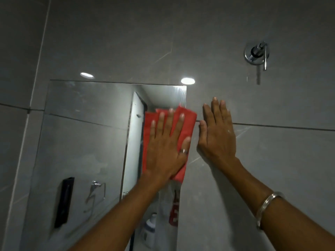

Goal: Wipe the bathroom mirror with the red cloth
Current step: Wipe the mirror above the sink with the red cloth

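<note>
A frameless rectangular mirror (87, 134) is fixed to the grey tiled wall. Against its right edge lies the red cloth (188, 120), folded flat. My left hand (166, 145) is spread flat on the cloth with fingers apart and pointing up, and wears a ring. Much of the cloth is hidden under that hand. My right hand (217, 136) rests flat on the bare tile just right of the mirror, fingers together, holding nothing. A metal bangle (266, 207) circles that wrist.
A chrome wall valve with a lever (257, 53) sticks out of the tile at the upper right. The mirror reflects a doorway, a black holder, a chrome towel ring and a bottle. Two ceiling lights glare on the tile above the mirror.
</note>
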A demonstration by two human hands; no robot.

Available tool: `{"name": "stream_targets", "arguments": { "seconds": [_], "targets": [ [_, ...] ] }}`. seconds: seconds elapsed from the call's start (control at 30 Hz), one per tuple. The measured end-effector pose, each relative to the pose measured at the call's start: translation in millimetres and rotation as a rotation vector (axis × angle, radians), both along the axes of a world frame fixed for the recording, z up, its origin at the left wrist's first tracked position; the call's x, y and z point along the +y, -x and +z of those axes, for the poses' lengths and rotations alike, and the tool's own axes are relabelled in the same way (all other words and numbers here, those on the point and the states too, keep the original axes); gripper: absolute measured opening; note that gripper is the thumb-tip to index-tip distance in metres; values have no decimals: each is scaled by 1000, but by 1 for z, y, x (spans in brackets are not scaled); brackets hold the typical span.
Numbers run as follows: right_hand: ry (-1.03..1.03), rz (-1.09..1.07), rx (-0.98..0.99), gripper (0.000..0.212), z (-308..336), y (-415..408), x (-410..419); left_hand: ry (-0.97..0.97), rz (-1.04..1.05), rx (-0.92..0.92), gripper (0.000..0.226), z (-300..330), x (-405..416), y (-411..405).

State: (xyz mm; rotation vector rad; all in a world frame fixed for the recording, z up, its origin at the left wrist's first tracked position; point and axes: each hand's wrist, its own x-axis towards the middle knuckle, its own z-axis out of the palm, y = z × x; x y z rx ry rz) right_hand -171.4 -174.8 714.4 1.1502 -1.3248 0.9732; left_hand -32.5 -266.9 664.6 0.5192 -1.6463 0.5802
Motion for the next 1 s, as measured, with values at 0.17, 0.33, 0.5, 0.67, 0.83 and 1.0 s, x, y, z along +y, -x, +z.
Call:
{"name": "stream_targets", "arguments": {
  "seconds": [0.17, 0.33, 0.5, 0.67, 0.83, 1.0],
  "targets": [
    [-72, -63, 2, 63, -36, 2, 7, -58, -6, -43, 76, -45, -2, -5],
    [-38, -72, -37, 63, -35, -2, -2, -74, -4, 5, 76, 91, 3, -4],
    [-28, -85, -26, 62, -41, -5, -3, -83, 109, 41, 77, 131, 4, 0],
    [-18, -7, -4, 62, -68, -9, 5, -30, 38, 72, 72, 39, 5, 8],
    [-55, 40, -3, 60, -132, -13, 8, -48, 17, 0, 71, -108, 10, 7],
    [-186, -22, 70, 62, -211, -8, 12, -146, 53, -98, 72, -261, 17, -2]
  ]
}}
